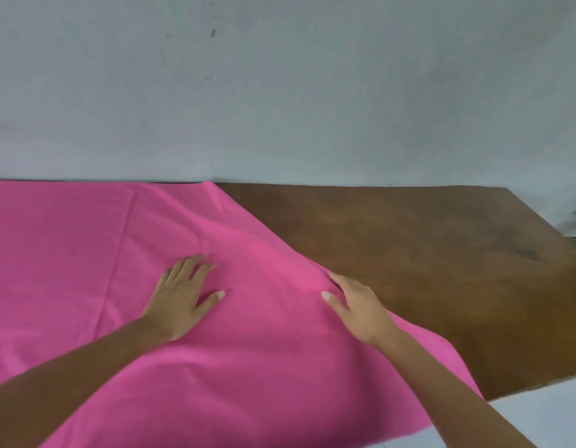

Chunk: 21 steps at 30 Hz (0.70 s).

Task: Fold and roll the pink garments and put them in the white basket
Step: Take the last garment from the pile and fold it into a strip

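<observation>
On the table (pixel 425 253): pink garment (pixel 86 253) spread flat, both hands on it.
The left hand (pixel 183 295) lies flat, fingers straight, mid-cloth; the right hand (pixel 354 305) sits at the slanting right edge (whether it pinches that edge, I cannot tell), so it is nearer for folding leftward. No basket in view.

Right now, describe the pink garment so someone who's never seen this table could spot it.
Look at the brown wooden table against the pale wall. The pink garment covers its left part, spread flat, with the left hand and right hand on it. Its bright pink sets it apart from the dark wood beside it.
</observation>
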Available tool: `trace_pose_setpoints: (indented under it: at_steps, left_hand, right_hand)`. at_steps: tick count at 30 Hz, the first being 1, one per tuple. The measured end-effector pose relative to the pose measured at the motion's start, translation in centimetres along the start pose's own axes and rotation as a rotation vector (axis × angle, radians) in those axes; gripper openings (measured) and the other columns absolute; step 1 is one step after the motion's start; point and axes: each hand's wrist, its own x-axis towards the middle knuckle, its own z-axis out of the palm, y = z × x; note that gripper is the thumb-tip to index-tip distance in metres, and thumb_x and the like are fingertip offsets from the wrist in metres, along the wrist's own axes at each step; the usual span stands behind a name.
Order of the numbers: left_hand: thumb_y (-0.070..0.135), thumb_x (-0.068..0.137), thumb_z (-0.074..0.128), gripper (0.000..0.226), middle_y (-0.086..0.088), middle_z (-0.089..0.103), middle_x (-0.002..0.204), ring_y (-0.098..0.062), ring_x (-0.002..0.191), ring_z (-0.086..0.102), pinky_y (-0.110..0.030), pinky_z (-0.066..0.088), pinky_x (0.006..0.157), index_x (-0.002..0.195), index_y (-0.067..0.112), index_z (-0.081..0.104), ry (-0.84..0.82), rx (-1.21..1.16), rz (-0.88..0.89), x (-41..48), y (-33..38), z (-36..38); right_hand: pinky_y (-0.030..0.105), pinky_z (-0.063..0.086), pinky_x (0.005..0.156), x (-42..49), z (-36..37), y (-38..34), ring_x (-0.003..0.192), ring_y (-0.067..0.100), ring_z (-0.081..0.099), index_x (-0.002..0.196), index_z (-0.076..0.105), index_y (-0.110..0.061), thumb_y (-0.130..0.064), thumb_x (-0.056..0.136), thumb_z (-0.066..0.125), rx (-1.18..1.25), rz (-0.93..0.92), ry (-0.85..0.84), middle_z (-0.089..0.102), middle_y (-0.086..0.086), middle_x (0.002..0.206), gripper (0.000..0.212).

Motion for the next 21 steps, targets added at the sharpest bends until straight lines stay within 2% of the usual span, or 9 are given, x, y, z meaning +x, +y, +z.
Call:
trace_pose_setpoints:
  at_steps: [2, 3, 7, 11, 14, 17, 21]
  left_hand:
    - [0.075, 0.093, 0.02, 0.082, -0.008, 0.037, 0.156, -0.029, 0.146, 0.031, -0.049, 0.032, 0.118, 0.148, 0.019, 0.045, -0.013, 0.0, -0.033, 1.0, -0.9, 0.2]
    - [0.075, 0.093, 0.018, 0.084, -0.009, 0.034, 0.159, -0.029, 0.149, 0.028, -0.049, 0.029, 0.12, 0.151, 0.019, 0.043, -0.016, -0.001, -0.051, 1.4, -1.3, 0.4]
    - [0.074, 0.094, 0.015, 0.083, -0.006, 0.027, 0.164, -0.026, 0.153, 0.019, -0.045, 0.021, 0.124, 0.154, 0.022, 0.038, -0.004, -0.016, -0.089, 2.0, -1.7, 0.7]
    - [0.073, 0.094, 0.019, 0.081, -0.002, 0.027, 0.165, -0.023, 0.153, 0.018, -0.043, 0.019, 0.124, 0.154, 0.022, 0.039, 0.014, -0.037, -0.092, 1.9, -1.9, 0.9]
    - [0.072, 0.095, 0.021, 0.078, 0.001, 0.026, 0.165, -0.02, 0.154, 0.017, -0.042, 0.019, 0.124, 0.154, 0.024, 0.039, 0.01, -0.026, -0.101, 1.9, -2.1, 1.1]
    - [0.072, 0.095, 0.023, 0.076, 0.004, 0.026, 0.165, -0.019, 0.154, 0.017, -0.042, 0.02, 0.124, 0.153, 0.026, 0.039, 0.007, -0.02, -0.106, 2.0, -2.1, 1.3]
    - [0.069, 0.094, 0.029, 0.072, 0.005, 0.029, 0.164, -0.018, 0.153, 0.02, -0.042, 0.022, 0.123, 0.151, 0.027, 0.042, 0.017, -0.028, -0.106, 1.9, -1.8, 1.0]
  right_hand:
    - [0.035, 0.034, 0.117, 1.1, 0.3, 0.2, 0.137, 0.021, 0.048, 0.153, 0.04, -0.016, -0.086, 0.084, 0.009, -0.028, 0.026, -0.024, 0.052, 0.004, 0.15, 0.104]
    - [0.036, 0.036, 0.115, 1.6, 0.3, 0.3, 0.135, 0.022, 0.049, 0.153, 0.041, -0.017, -0.087, 0.083, 0.005, -0.051, 0.043, -0.023, 0.054, 0.005, 0.148, 0.105]
    - [0.036, 0.032, 0.116, 3.3, -1.2, 0.2, 0.135, 0.027, 0.048, 0.153, 0.039, -0.014, -0.065, 0.097, 0.018, -0.174, 0.105, -0.044, 0.056, 0.01, 0.144, 0.078]
    - [0.033, 0.021, 0.12, 6.1, -2.4, 0.6, 0.142, 0.026, 0.041, 0.156, 0.033, -0.012, -0.064, 0.096, 0.011, -0.337, 0.118, -0.102, 0.05, 0.008, 0.151, 0.082]
    - [0.035, 0.023, 0.121, 8.7, -2.8, 2.1, 0.144, 0.025, 0.039, 0.156, 0.03, -0.01, -0.064, 0.097, 0.01, -0.415, 0.138, -0.104, 0.043, 0.009, 0.156, 0.083]
    - [0.039, 0.022, 0.122, 11.6, -3.5, 3.8, 0.15, 0.023, 0.028, 0.157, 0.029, -0.013, -0.069, 0.088, -0.004, -0.45, 0.161, -0.136, 0.033, 0.006, 0.162, 0.095]
    - [0.044, 0.016, 0.123, 15.8, -4.0, 6.1, 0.153, 0.022, 0.014, 0.159, 0.021, -0.012, -0.063, 0.1, 0.007, -0.546, 0.186, -0.159, 0.021, 0.004, 0.166, 0.079]
